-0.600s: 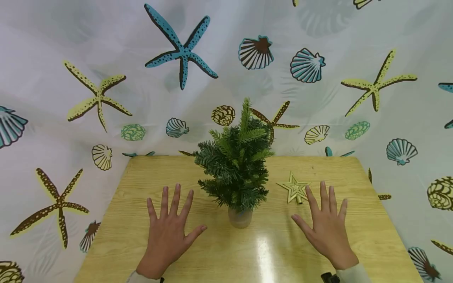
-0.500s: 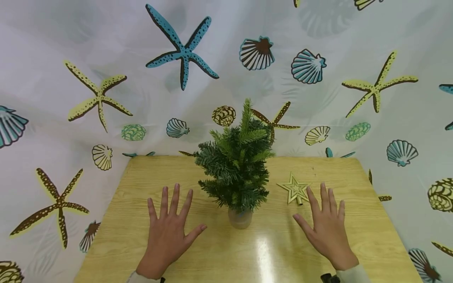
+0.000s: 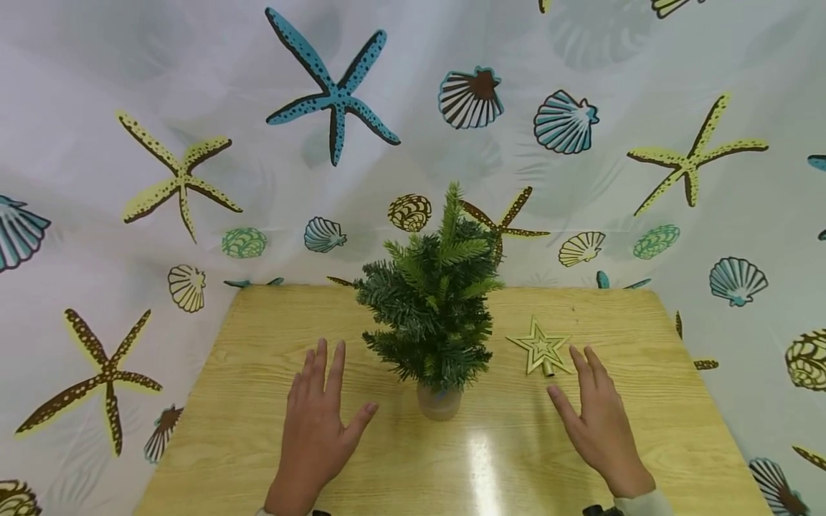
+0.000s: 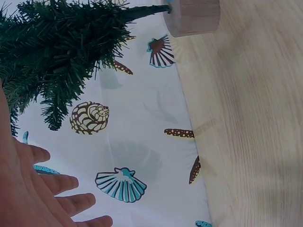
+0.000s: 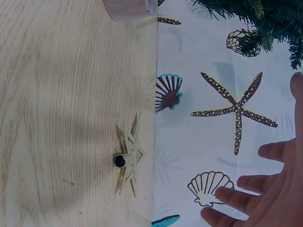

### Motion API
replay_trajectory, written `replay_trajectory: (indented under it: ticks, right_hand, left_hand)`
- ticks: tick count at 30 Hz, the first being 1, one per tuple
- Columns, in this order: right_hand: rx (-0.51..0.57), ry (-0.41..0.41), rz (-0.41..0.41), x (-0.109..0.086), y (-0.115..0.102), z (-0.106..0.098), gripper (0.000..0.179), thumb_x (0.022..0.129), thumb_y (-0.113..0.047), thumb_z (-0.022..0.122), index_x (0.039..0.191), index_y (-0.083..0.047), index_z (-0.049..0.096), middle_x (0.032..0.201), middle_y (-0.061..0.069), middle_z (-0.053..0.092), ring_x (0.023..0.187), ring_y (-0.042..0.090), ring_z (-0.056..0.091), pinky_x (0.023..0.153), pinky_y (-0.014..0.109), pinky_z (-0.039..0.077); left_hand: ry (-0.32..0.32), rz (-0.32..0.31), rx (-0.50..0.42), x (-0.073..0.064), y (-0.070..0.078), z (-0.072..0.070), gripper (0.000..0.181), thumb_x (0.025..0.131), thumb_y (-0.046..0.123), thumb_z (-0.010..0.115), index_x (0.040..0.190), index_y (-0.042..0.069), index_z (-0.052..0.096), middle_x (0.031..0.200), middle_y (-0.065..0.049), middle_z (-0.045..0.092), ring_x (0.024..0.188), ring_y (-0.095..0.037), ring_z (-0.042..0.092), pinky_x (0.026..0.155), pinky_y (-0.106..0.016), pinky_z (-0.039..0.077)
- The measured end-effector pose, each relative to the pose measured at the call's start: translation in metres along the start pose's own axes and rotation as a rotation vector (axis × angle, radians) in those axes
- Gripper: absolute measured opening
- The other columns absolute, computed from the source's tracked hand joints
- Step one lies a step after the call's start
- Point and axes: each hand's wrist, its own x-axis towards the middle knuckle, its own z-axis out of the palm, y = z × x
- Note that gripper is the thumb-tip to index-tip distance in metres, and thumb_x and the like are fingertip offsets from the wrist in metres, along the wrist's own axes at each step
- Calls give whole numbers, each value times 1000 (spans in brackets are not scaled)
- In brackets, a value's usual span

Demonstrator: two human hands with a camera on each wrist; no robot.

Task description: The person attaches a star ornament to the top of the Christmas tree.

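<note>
A small artificial Christmas tree (image 3: 429,308) stands upright in the middle of the table on a pale round base (image 3: 439,403). To its right lies a gold star tree topper (image 3: 540,345) with a short tube at its lower end; the right wrist view shows the tube's dark opening. My left hand (image 3: 316,423) is left of the tree, fingers extended and thumb apart, holding nothing. Just right of the star, my right hand (image 3: 600,426) has its fingers extended, also holding nothing. In both wrist views the fingers are spread apart from the tree and star.
The light wooden table (image 3: 258,322) carries the tree and star. Behind it and along both sides hangs a white cloth (image 3: 413,165) printed with starfish and shells.
Both hands have turned from palm-down toward palms facing inward, their fingers drawing closer together in the head view. The left hand shifted slightly right. The tree and star stay in place.
</note>
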Motion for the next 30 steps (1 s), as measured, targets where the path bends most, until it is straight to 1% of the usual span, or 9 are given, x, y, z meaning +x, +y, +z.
replay_trajectory:
  ticks: [3,6,11,16,19,23,25,27,30]
  right_hand:
    - [27,-5,7,0,3,1,70,106,-29,61,163,-5,28,160,33,29,137,59,39,97,80,35]
    - [51,-4,17,0,5,1,69,107,-30,59,163,-4,28,159,33,29,137,59,38,99,79,34]
    - [82,-6,40,0,8,2,68,108,-32,57,161,-1,29,158,34,30,140,58,35,101,78,34]
    - [102,-10,63,0,10,6,67,109,-33,56,159,2,30,156,32,35,141,55,36,103,75,35]
    - [86,-27,96,1,12,10,67,110,-37,53,159,2,31,154,31,40,138,52,41,103,71,39]
    - [47,-48,156,0,15,13,67,110,-42,51,158,2,34,146,30,48,127,47,53,94,66,48]
    - [21,-47,176,0,17,14,65,110,-42,51,155,3,38,141,29,53,119,45,59,87,63,52]
    - [-4,-40,183,0,19,15,63,110,-42,52,152,4,42,136,29,57,112,44,63,82,60,54]
    - [-25,-29,196,1,22,18,59,109,-39,54,148,5,48,130,28,61,105,43,66,77,58,56]
  left_hand:
    - [31,5,-26,2,3,0,95,99,54,65,168,14,13,168,-24,18,151,-49,23,109,-74,28]
    - [54,-18,-85,3,9,2,94,99,46,69,168,13,14,168,-24,20,150,-49,26,107,-74,30]
    - [57,-86,-211,3,23,6,91,101,39,68,168,15,12,169,-22,20,148,-49,30,105,-75,31]
    - [59,-109,-305,6,34,5,86,104,35,65,168,13,12,170,-17,19,149,-46,29,108,-73,31]
    - [31,-141,-441,11,37,2,76,109,30,56,168,13,10,169,-17,20,151,-45,27,110,-70,30]
    - [-9,-190,-655,17,40,0,65,114,24,42,167,12,7,170,-17,19,152,-43,23,113,-71,25]
    - [-4,-186,-708,20,41,1,63,114,22,40,167,11,7,169,-17,19,153,-42,23,114,-70,23]
    - [21,-160,-734,23,43,1,63,114,20,39,167,12,7,169,-17,20,153,-41,24,115,-70,23]
    - [74,-101,-750,29,47,-1,62,113,17,40,168,15,9,169,-15,23,152,-39,27,114,-69,27]
